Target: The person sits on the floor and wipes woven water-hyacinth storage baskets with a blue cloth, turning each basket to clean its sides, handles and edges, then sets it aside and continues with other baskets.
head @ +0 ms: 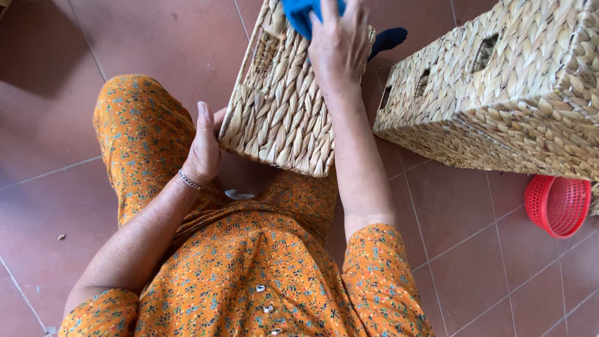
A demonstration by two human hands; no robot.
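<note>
We judge the woven basket [281,106] may slip off the knee, since the left hand [203,150] only braces it open-palmed while the right hand [340,43] presses a blue cloth [299,12] flat.

Left hand [203,148]: held upright at the lower left, palm turned inward, thumb raised, fingers [218,118] partly hidden.
Left wrist: a thin bracelet is worn; forearm is angled up from the lower left.
Right hand [340,45]: laid flat, palm down, fingers spread forward.
Right arm: extended straight ahead, bare below a short sleeve.
</note>
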